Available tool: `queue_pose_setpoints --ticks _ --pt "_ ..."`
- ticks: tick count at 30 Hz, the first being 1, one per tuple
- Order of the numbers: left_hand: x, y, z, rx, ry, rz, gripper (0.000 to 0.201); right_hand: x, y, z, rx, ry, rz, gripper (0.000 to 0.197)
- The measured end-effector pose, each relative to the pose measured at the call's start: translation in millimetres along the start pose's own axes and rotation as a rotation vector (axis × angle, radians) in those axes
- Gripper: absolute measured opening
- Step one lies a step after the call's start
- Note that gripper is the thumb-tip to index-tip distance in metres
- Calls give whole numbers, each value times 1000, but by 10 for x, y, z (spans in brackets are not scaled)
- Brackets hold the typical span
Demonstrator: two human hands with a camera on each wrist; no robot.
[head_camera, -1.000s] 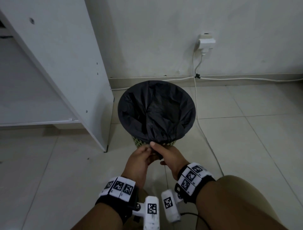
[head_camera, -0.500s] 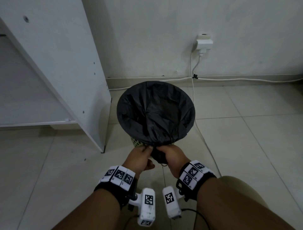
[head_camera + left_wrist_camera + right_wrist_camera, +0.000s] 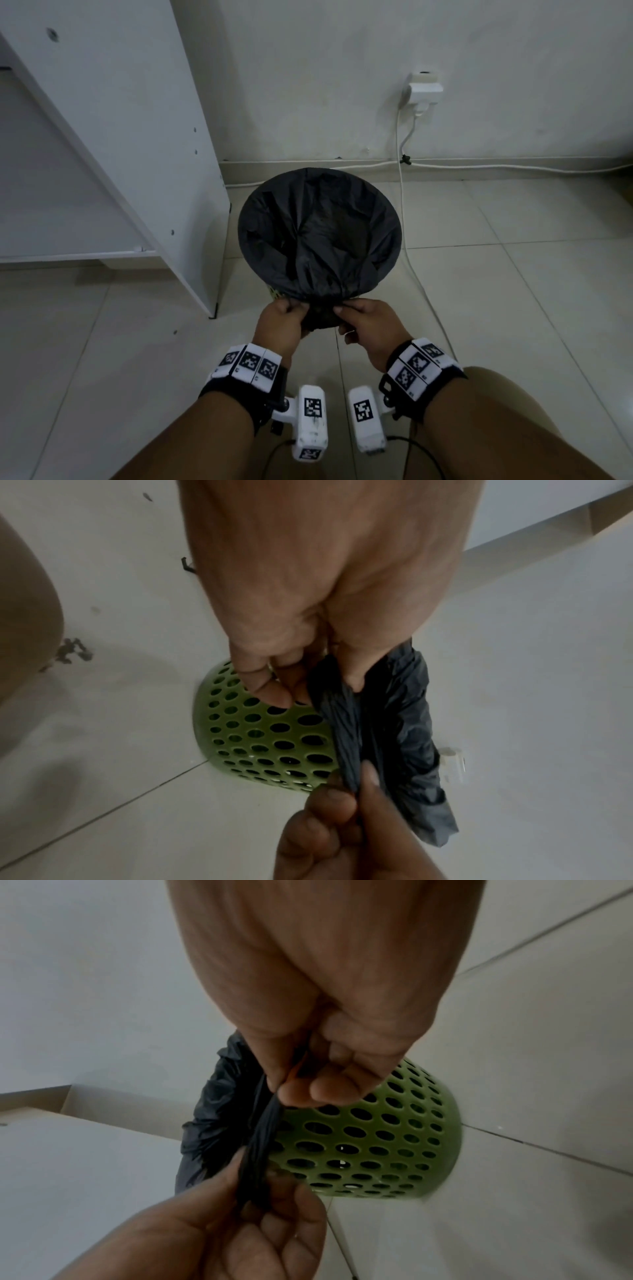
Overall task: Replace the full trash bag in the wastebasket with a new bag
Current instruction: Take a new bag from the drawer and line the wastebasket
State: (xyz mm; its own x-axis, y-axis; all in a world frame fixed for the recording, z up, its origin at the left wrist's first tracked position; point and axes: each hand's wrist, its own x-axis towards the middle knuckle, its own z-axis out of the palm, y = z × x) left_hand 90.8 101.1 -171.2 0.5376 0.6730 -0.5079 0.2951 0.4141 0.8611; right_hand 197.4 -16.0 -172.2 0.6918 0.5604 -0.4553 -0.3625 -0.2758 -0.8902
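Note:
A black trash bag (image 3: 318,233) lines the round green perforated wastebasket (image 3: 260,739), its edge folded over the rim. At the near rim, my left hand (image 3: 281,325) and right hand (image 3: 366,325) both pinch a bunched, twisted fold of the bag's slack. In the left wrist view the left hand (image 3: 308,685) holds the upper end of the twisted strip of the bag (image 3: 346,734). In the right wrist view the right hand (image 3: 301,1088) pinches the same strip of the bag (image 3: 263,1139) beside the wastebasket (image 3: 373,1139). The basket's inside is covered by the bag.
A white shelf unit's side panel (image 3: 144,144) stands just left of the basket. A wall socket with a plug (image 3: 423,90) and a white cable (image 3: 404,212) run down the wall and along the tiled floor to the basket's right. My knee (image 3: 507,404) is at lower right.
Both hands stay at the near rim on the bunched bag edge. They have drawn a little apart, and the gathered fold now stretches between them.

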Motion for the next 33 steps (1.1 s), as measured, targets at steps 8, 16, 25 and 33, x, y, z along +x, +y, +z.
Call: queue_pose_setpoints --ticks 8,16,25,33 --pt "59 -2 -78 -154 17 -110 9 -91 64 83 139 69 -46 14" --pt "17 4 -125 -81 17 -34 12 -125 -26 89 -447 -74 -97 26" --pt "-289 -43 32 -122 -143 61 19 -146 -147 297 -151 -207 64 12" --pt "-294 99 49 -146 -101 -105 21 -74 -53 319 -148 -130 19 19"
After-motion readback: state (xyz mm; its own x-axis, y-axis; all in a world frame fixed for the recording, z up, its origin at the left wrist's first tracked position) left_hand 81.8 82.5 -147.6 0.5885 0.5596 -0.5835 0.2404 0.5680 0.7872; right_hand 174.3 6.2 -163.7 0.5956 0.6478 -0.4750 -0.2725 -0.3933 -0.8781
